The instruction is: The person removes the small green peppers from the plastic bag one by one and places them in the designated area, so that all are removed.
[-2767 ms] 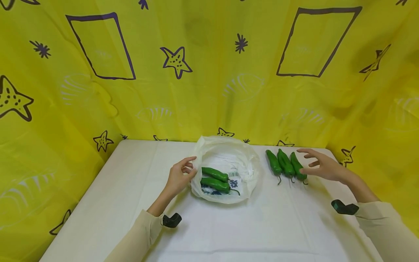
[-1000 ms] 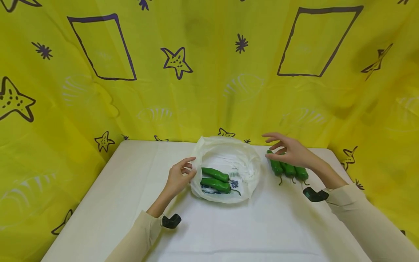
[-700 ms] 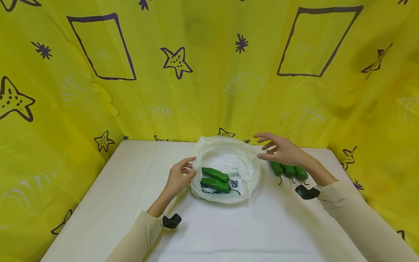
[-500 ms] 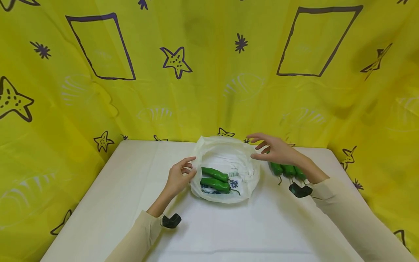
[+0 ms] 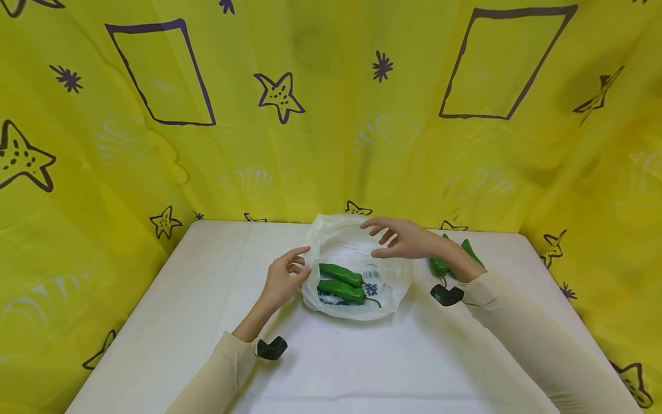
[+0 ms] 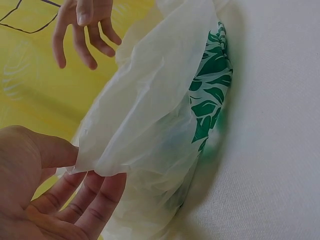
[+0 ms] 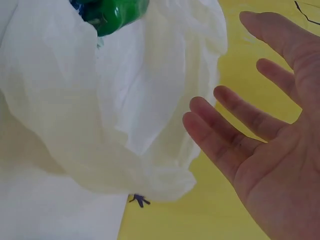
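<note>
In the head view, the bag (image 5: 398,284) sits on the table (image 5: 362,368) with its mouth spread wide and two peppers (image 5: 341,290) lying inside. To its right lie loose peppers (image 5: 438,266), partly hidden by the right forearm (image 5: 457,259). The peppers look glossy and smooth, so probably light, firm and a little slippery; the thick middle seems the surest hold, as the thin stems might snap. The left hand (image 5: 281,276) is at the bag's left rim; the right hand (image 5: 403,238) is over the far right part of its mouth, fingers spread and curved around nothing. In the left wrist view, the left thumb and fingertips pinch the rim, with only thin film between them. The bag looks very light, limp and easily torn, so a gentle pinch at the rim should suit it. In the right wrist view, the right fingers are well parted and loosely bent, the palm bare; whether the fingertips brush the bag's edge I cannot tell
</note>
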`<state>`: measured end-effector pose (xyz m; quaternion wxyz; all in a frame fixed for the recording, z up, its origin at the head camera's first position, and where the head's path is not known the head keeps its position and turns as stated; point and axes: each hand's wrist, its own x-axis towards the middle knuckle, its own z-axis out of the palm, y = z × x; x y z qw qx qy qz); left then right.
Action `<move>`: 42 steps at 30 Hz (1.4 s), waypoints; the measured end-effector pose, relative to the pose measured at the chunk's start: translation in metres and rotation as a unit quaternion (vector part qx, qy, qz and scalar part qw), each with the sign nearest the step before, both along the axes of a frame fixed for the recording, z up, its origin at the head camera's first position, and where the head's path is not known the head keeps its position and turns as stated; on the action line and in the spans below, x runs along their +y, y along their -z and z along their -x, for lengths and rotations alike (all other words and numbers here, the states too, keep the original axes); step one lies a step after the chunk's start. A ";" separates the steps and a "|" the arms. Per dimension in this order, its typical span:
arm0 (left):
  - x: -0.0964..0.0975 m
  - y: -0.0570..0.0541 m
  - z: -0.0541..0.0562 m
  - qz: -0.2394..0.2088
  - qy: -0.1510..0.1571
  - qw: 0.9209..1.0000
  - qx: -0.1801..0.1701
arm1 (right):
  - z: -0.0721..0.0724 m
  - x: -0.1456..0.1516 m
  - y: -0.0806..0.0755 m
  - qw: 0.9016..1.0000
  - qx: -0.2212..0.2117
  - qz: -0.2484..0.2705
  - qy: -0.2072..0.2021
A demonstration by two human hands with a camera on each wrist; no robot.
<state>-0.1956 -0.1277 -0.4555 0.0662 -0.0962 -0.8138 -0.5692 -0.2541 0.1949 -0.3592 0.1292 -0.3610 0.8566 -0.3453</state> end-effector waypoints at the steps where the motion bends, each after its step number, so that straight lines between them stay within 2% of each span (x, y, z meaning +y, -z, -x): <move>1: 0.000 0.000 0.000 0.002 0.000 1.000 0.000 | 0.001 -0.003 0.001 1.000 -0.004 -0.004 -0.005; 14: 0.001 -0.002 0.000 0.014 -0.008 1.000 -0.016 | 0.011 -0.029 0.009 0.998 -0.036 -0.033 -0.030; 26: -0.001 -0.001 0.001 -0.016 0.006 1.000 0.013 | 0.017 -0.045 0.026 0.997 -0.050 -0.036 -0.048; 35: 0.001 0.000 0.001 -0.014 -0.006 1.000 0.007 | 0.022 -0.055 0.040 0.995 -0.053 -0.023 -0.077; 38: 0.004 -0.004 -0.002 -0.011 -0.013 1.000 0.003 | 0.023 -0.059 0.043 0.994 -0.058 -0.024 -0.084; 42: 0.009 -0.020 -0.012 -0.008 -0.011 1.000 0.003 | 0.023 -0.064 0.046 0.993 -0.072 -0.040 -0.081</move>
